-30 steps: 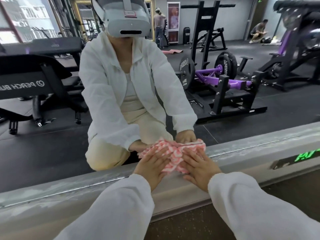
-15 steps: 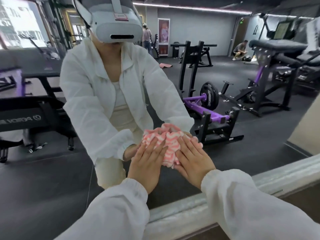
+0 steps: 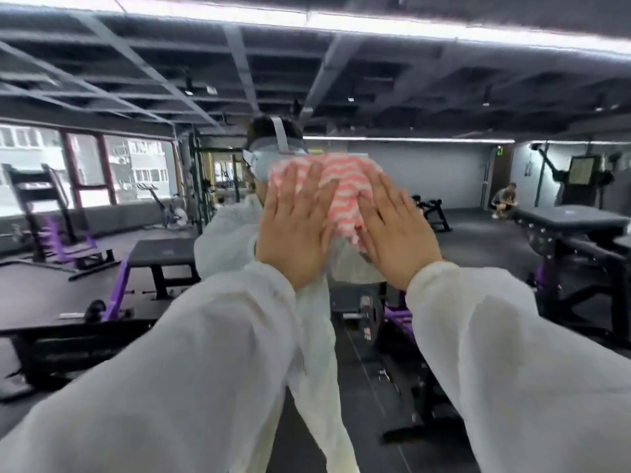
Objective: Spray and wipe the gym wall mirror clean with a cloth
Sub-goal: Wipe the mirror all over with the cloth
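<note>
Head view, wiping stroke, cloth high on the glass.

Left hand [image 3: 293, 230]: flat, fingers straight and spread, palm pressing the left half of the cloth [image 3: 336, 189] against the mirror [image 3: 102, 268]. It holds nothing by curling; pressure only.

Cloth: pink-and-white striped, bunched, at about 12 o'clock from the wrists, trapped between both palms and the glass. Its lower edge hangs loose between the two hands.

Right hand [image 3: 397, 233]: same posture, fingers straight, pressing the right half of the cloth. The two hands sit just beside each other, thumbs nearly meeting.

No spray bottle in view.

Risks, as judged from this frame:
- Cloth is held by friction alone (no pinch). If either palm lifts or the pressure goes uneven, the bunch could slip down and drop to the floor.
- Fingertips overhang the cloth's edges at 10 and 2 o'clock; bare skin on the glass would leave fresh smears.
- A bunched cloth has uneven contact, so streaks or missed bands are likely.
- Arms look well extended; leaning weight onto the glass risks overbalancing.
- Frame is motion-blurred; wetness of the mirror cannot be told.
</note>
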`<state>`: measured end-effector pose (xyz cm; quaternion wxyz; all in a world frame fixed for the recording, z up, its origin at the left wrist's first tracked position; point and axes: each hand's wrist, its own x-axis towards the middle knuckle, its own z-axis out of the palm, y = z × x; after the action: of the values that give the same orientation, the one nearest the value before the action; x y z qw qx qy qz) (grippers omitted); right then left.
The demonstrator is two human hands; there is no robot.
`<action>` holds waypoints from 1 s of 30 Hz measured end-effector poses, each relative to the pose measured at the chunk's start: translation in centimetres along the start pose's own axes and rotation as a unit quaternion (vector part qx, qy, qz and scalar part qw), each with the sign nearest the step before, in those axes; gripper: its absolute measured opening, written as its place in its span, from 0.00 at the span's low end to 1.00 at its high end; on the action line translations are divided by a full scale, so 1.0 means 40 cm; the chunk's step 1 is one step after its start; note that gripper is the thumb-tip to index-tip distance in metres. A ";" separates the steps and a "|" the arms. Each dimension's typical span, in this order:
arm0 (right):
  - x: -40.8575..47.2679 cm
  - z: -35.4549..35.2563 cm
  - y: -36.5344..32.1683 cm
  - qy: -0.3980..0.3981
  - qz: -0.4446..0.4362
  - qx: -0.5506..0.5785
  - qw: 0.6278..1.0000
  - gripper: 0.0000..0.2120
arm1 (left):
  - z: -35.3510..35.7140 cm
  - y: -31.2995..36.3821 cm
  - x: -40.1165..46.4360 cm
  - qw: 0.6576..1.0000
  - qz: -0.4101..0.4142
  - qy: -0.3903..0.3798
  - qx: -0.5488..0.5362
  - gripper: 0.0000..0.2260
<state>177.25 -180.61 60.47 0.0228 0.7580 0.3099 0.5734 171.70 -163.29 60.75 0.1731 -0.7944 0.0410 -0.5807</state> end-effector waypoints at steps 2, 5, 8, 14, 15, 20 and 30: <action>0.075 -0.024 0.060 0.014 -0.006 0.031 0.999 0.27 | -0.019 -0.009 0.078 0.999 -0.031 0.011 0.009 0.26; 0.103 -0.021 0.083 0.063 -0.041 0.041 0.996 0.27 | -0.020 0.005 0.101 0.998 -0.050 0.018 0.023 0.25; 0.030 0.027 0.072 0.089 -0.087 0.078 0.989 0.27 | 0.003 0.051 0.029 0.998 -0.031 -0.012 0.047 0.26; -0.157 0.102 0.097 0.041 -0.212 0.093 0.972 0.28 | 0.008 0.136 -0.124 0.991 0.052 -0.088 0.091 0.24; -0.156 0.108 0.112 0.040 -0.234 0.093 0.967 0.28 | 0.004 0.137 -0.125 0.989 0.054 -0.099 0.093 0.24; -0.034 0.053 0.223 0.072 -0.217 0.114 0.967 0.26 | -0.010 0.127 0.003 0.993 0.016 -0.092 0.069 0.23; 0.228 -0.063 0.384 0.075 -0.052 0.144 0.985 0.38 | -0.055 0.089 0.396 0.998 -0.004 -0.017 0.058 0.26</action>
<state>183.21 -189.31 75.11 -0.0796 0.6915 0.4288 0.5759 175.23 -171.32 74.57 0.2174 -0.7931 0.0009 -0.5690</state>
